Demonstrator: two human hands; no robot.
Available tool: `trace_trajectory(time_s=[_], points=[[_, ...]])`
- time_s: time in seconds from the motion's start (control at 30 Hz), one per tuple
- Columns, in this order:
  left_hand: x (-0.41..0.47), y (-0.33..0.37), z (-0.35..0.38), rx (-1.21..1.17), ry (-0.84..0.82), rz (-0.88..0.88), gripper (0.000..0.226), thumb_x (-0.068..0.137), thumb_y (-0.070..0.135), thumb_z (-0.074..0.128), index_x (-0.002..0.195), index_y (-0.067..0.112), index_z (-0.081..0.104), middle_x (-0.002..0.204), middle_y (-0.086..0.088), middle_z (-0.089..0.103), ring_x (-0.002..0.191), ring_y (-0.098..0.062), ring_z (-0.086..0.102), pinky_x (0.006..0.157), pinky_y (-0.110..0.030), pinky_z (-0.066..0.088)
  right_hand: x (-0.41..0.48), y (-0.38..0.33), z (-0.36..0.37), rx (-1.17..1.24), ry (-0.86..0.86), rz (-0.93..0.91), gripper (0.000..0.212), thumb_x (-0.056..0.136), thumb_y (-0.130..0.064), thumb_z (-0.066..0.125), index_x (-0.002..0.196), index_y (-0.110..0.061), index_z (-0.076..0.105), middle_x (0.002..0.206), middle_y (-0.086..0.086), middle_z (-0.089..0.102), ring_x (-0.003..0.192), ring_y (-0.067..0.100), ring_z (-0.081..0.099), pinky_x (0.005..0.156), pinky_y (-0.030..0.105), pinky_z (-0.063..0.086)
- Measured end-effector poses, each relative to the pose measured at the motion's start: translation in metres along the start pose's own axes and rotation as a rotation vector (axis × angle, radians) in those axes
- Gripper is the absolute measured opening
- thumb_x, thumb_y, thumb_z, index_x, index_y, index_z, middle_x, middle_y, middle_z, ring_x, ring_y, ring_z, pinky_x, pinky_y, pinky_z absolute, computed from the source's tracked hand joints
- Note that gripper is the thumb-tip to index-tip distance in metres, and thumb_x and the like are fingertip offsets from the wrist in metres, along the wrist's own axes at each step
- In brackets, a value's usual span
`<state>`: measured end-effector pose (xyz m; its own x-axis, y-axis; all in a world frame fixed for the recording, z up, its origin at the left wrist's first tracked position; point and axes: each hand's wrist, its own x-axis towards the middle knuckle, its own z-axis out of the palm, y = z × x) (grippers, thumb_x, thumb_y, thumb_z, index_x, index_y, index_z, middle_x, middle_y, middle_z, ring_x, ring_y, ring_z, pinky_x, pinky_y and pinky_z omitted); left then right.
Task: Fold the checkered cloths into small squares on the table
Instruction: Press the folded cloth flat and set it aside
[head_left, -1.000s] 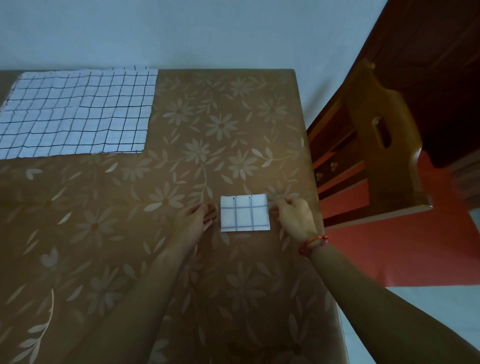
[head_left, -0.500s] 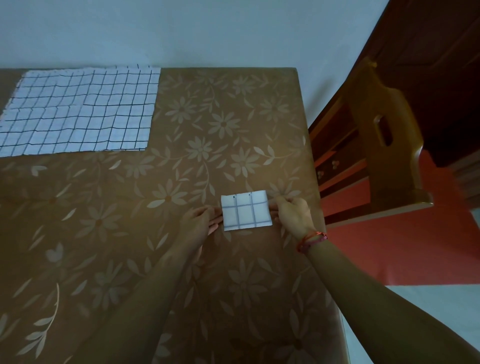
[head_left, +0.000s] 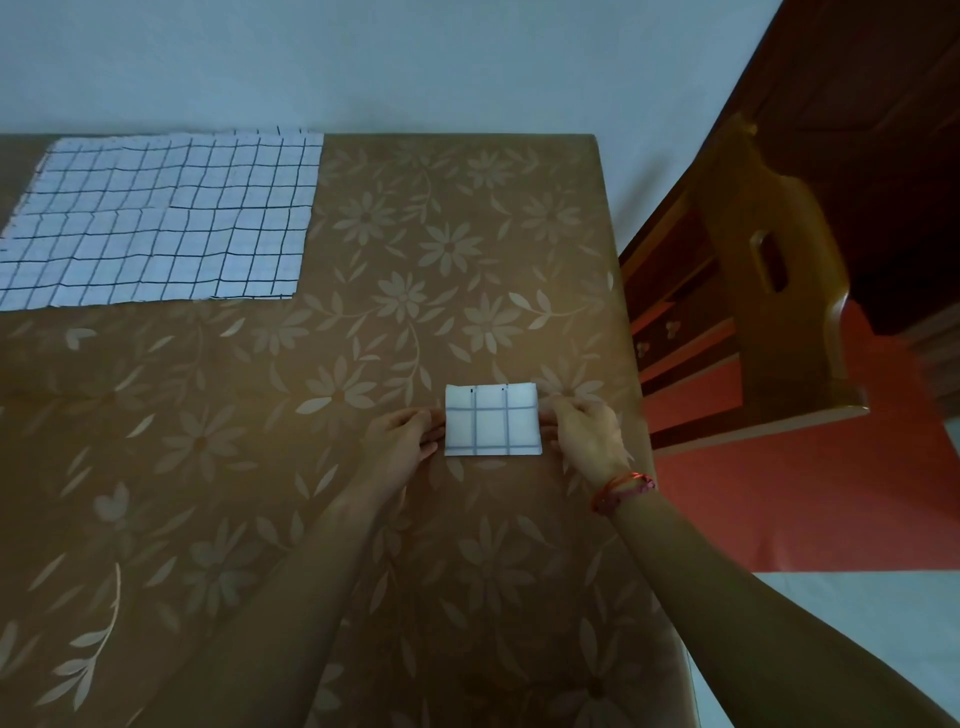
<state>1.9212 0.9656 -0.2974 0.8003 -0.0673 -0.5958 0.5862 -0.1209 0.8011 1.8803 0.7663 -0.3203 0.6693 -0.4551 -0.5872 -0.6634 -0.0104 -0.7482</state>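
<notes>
Now that the folded checkered cloth (head_left: 492, 420) lies straight near the right edge of the table (head_left: 260, 467), no longer skewed, the left hand (head_left: 402, 441) and right hand (head_left: 584, 439) curl fingertips against its sides; pinching or nudging, I cannot tell. This square looks finished; the spread checkered cloth (head_left: 156, 223) at far left waits.

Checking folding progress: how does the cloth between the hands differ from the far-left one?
The near cloth is folded into a small square; the far-left cloth lies spread open, much larger. The near cloth's lines look pale grey; the far-left cloth's, black. Both are checkered.
</notes>
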Motion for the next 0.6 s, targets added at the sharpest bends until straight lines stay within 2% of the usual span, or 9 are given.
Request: trace_trajectory(time_s=[0.3,0.4,0.47,0.53,0.6], points=[[-0.004,0.004,-0.001,-0.01,0.005,-0.019,0.022,0.1,0.012,0.046,0.102,0.009,0.067,0.106,-0.005,0.07,0.103,-0.014,0.064,0.094,-0.031,0.049,0.002,0.001,0.002,-0.004,-0.008,-0.004,0.038,0.078,-0.041,0.05,0.083,-0.011,0.071,0.084,0.002,0.074,0.088,0.023,0.069,0.087,0.048,0.055],[-0.006,0.003,-0.007,0.044,0.01,-0.013,0.021,0.099,0.016,0.05,0.109,0.009,0.067,0.107,-0.003,0.07,0.104,-0.014,0.064,0.093,-0.031,0.049,-0.002,-0.001,-0.001,-0.038,-0.025,-0.006,0.038,0.074,-0.046,0.05,0.084,-0.019,0.074,0.088,-0.002,0.074,0.091,0.021,0.068,0.088,0.046,0.055],[-0.01,0.004,-0.012,0.108,0.029,0.007,0.019,0.097,0.019,0.053,0.104,0.013,0.069,0.104,-0.001,0.07,0.103,-0.015,0.064,0.093,-0.034,0.05,-0.007,-0.003,-0.003,-0.077,-0.034,-0.023,0.052,0.064,-0.054,0.046,0.097,-0.025,0.074,0.096,-0.006,0.073,0.096,0.019,0.067,0.091,0.044,0.053],[-0.018,0.007,-0.016,0.129,0.053,0.04,0.017,0.097,0.018,0.054,0.096,0.015,0.07,0.092,-0.002,0.071,0.092,-0.014,0.067,0.086,-0.03,0.053,-0.016,-0.008,-0.005,-0.133,-0.033,-0.046,0.058,0.065,-0.056,0.045,0.108,-0.027,0.07,0.104,-0.005,0.071,0.102,0.02,0.065,0.095,0.042,0.051],[-0.03,0.013,-0.021,0.148,0.07,0.084,0.016,0.097,0.014,0.053,0.093,0.015,0.068,0.084,0.002,0.068,0.075,-0.003,0.066,0.067,-0.016,0.054,-0.026,-0.017,-0.007,-0.161,-0.037,-0.07,0.053,0.077,-0.053,0.045,0.117,-0.027,0.066,0.112,-0.002,0.069,0.108,0.021,0.061,0.099,0.041,0.048]])
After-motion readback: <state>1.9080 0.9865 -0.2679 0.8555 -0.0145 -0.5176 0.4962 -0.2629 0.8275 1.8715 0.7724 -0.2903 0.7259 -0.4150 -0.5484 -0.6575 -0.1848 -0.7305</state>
